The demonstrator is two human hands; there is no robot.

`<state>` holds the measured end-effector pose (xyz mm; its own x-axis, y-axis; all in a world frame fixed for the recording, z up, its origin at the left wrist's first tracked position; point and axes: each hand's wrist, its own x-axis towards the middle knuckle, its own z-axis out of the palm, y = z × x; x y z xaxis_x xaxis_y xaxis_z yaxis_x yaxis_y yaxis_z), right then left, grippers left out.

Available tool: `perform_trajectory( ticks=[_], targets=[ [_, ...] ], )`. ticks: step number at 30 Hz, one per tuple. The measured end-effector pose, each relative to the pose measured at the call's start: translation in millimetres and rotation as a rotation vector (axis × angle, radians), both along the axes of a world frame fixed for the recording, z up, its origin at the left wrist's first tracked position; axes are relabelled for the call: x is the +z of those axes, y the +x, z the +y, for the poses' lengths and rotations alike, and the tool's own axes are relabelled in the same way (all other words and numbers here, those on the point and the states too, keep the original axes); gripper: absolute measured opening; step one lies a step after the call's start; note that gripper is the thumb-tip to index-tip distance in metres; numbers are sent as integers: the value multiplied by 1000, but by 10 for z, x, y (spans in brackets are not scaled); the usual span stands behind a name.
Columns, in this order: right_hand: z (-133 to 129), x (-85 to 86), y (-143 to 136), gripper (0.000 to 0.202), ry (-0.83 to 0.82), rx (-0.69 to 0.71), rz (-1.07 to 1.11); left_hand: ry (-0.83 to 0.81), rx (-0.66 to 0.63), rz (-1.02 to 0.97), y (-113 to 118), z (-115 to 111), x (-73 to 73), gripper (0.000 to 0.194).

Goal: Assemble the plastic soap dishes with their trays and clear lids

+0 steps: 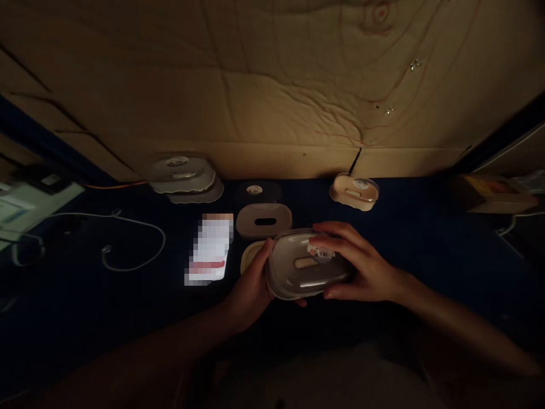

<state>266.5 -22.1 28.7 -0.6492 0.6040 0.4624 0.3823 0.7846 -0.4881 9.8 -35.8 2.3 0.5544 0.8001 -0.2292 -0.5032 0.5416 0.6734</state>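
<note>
Both hands hold a rounded grey plastic box (286, 277) with a slot in its glossy top and a barcode sticker. My left hand (252, 289) grips its left end, thumb along the side and fingers underneath. My right hand (361, 264) wraps round the right end, with fingers over the top edge and sticker, and the thumb at the near side. Just beyond lies a pale oval piece (264, 230) with a dark slot. A cream rounded piece (248, 253) is partly hidden behind my left hand.
At the back stand stacked grey boxes (187, 184), a dark box (268, 193) and a beige box (347, 193). A lit, blurred-out screen (208, 250) lies left of my hands. A white cable (164, 238) curls on the blue surface. A carton (489, 196) sits far right.
</note>
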Motion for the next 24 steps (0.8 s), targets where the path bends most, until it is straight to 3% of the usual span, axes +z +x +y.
perform_trajectory(
  ticks=[18,24],
  targets=[
    [50,-71,-4,73,-10,21,-81,-23,28,58,3,16,13,61],
    [72,-111,8,88,-10,30,-140,-13,54,36,-4,10,6,50]
  ],
)
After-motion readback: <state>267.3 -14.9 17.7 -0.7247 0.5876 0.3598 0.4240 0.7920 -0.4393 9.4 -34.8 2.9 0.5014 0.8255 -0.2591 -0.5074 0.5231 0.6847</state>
